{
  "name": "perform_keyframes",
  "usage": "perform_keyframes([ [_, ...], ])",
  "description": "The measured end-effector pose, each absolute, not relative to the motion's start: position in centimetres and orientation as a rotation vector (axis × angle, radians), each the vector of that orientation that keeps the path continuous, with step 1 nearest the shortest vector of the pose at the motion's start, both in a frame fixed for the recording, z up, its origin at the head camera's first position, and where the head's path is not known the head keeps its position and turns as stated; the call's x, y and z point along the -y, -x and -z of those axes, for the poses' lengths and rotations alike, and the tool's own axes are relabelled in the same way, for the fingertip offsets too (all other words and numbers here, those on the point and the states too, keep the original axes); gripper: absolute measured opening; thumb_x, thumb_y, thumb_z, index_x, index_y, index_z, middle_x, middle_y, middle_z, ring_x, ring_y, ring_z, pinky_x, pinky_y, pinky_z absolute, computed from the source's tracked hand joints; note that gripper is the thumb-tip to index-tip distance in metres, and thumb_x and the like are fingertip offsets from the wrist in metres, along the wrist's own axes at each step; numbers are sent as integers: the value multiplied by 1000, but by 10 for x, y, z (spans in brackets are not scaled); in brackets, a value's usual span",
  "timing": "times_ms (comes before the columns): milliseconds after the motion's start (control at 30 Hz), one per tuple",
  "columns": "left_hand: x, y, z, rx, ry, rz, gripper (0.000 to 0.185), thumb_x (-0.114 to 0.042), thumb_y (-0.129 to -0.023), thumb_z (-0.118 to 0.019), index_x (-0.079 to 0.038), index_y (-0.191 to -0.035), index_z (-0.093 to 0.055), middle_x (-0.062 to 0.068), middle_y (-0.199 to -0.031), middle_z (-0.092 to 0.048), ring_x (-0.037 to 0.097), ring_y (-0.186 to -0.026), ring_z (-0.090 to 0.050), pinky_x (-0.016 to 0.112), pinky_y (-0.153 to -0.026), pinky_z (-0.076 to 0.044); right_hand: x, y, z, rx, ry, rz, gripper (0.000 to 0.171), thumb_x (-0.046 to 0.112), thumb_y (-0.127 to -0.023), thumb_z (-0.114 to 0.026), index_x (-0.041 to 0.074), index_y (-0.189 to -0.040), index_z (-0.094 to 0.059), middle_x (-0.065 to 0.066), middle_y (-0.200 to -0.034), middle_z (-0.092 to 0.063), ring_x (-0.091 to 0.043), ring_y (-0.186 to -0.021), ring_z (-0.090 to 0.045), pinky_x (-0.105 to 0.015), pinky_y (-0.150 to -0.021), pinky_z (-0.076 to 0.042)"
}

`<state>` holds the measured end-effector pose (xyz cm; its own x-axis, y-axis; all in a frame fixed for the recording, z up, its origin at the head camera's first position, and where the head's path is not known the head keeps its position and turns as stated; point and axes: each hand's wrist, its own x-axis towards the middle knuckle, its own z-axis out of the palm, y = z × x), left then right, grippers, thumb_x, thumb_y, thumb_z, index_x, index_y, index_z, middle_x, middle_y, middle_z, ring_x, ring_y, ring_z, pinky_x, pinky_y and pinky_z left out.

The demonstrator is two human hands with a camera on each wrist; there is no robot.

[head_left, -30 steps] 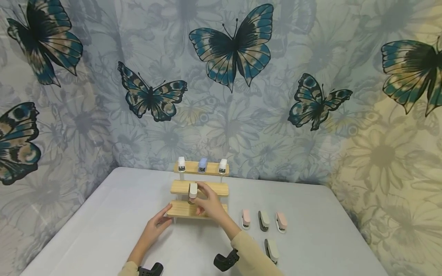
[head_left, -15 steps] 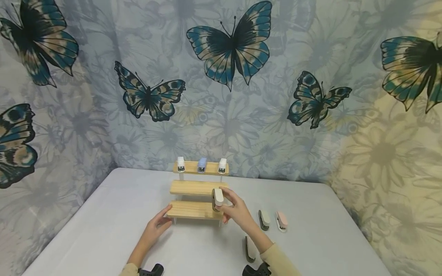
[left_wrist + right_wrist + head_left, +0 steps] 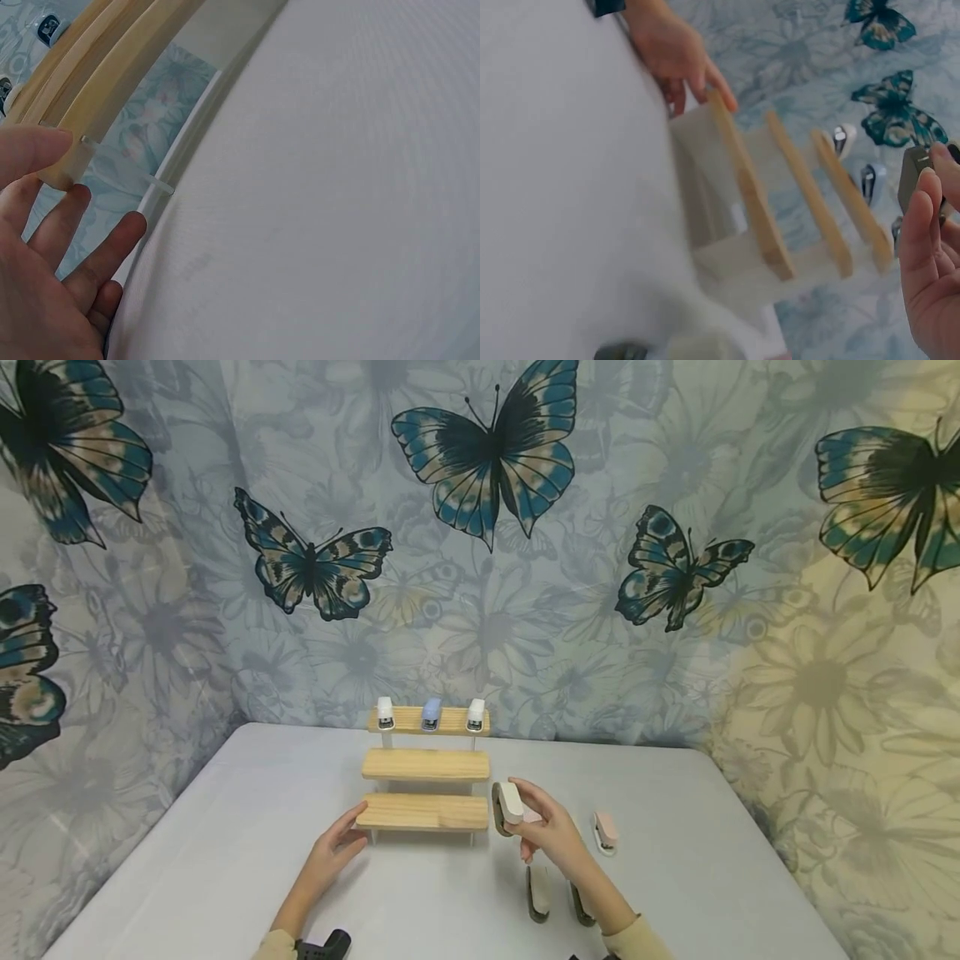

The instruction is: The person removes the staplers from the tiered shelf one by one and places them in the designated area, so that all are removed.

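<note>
My right hand pinches a small stapler with a white top and dark grey base. It is just right of the three-tier wooden display stand. In the right wrist view the stapler's grey base shows between thumb and fingers. At the stand's left end, my left hand grips the corner of the lowest shelf; the left wrist view shows the thumb and fingers on opposite sides of the board. A white stapler, a blue stapler and another white stapler stand on the top shelf.
On the white table, a pink stapler lies right of my right hand. A pale stapler with a dark base lies nearer; another dark-based stapler is partly behind my right forearm. A butterfly-patterned cloth hangs behind.
My right hand has carried the stapler from in front of the middle shelf rightward, off the stand's right end. The left hand stays at the lowest shelf. The head view has shifted slightly.
</note>
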<state>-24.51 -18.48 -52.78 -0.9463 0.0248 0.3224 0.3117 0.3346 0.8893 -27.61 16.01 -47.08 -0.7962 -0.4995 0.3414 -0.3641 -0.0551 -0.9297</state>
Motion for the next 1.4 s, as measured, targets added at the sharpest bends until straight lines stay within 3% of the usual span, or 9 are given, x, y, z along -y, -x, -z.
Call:
perform_keyframes([
  [133,182,246,528,2322,278,1670,48,-13,-73,-57,-18,-116,-39,-2,-120,-34,16,-94,-43,40,-78,-35,-180,249,447,-2068,822,2001,55,4,-76,-50,9,-124,-23,-13,-122,-28,-18,-38,-46,-34,-35,-42],
  [333,183,245,525,2336,274,1671,47,-14,-73,-57,-18,-116,-38,-1,-121,-33,18,-96,-42,41,-80,-33,-205,233,442,-2109,537,1964,56,6,-71,-57,13,-120,-31,-11,-123,-28,-16,-39,-46,-34,-38,-43],
  [567,187,247,519,2352,334,1641,47,-15,-74,-55,-16,-118,-36,4,-122,-30,22,-95,-42,43,-80,-33,-229,228,454,-1990,502,2037,57,-3,-73,-52,6,-122,-25,-14,-126,-19,-13,-40,-45,-29,-38,-43],
  [667,187,250,517,2343,310,1668,47,-16,-74,-56,-20,-117,-37,1,-122,-31,20,-94,-43,44,-80,-31,-241,226,461,-1973,494,2062,56,-6,-73,-49,5,-122,-24,-16,-126,-18,-12,-39,-42,-31,-46,-45],
  [800,186,250,520,2345,281,1697,48,-16,-73,-56,-23,-116,-37,-2,-122,-31,19,-94,-43,45,-81,-30,-258,220,469,-2028,426,2025,59,-5,-72,-51,6,-122,-24,-16,-125,-21,-9,-39,-38,-26,-43,-43],
  [867,185,248,523,2348,265,1707,48,-17,-73,-56,-21,-117,-37,0,-122,-31,21,-95,-42,46,-81,-29,-265,216,471,-2047,321,1992,60,-3,-70,-54,8,-122,-25,-11,-124,-26,-8,-40,-38,-23,-36,-37],
  [1033,182,244,527,2342,247,1706,48,-16,-73,-56,-20,-116,-37,1,-122,-31,21,-96,-42,46,-82,-28,-278,206,471,-2037,121,1941,64,0,-66,-57,5,-121,-24,-7,-118,-35,-9,-43,-38,-20,-37,-35],
  [1233,183,244,526,2334,255,1666,49,-13,-73,-57,-22,-117,-37,-2,-121,-32,17,-90,-46,45,-79,-31,-287,205,478,-2029,94,1919,66,0,-67,-57,4,-122,-22,-14,-122,-28,-9,-44,-42,-20,-36,-37],
  [1400,184,244,526,2358,249,1655,49,-17,-73,-57,-23,-117,-36,-3,-122,-31,16,-86,-47,47,-80,-29,-299,205,485,-2059,42,1880,65,4,-67,-59,7,-122,-24,-13,-121,-30,-7,-39,-38,-20,-35,-36],
])
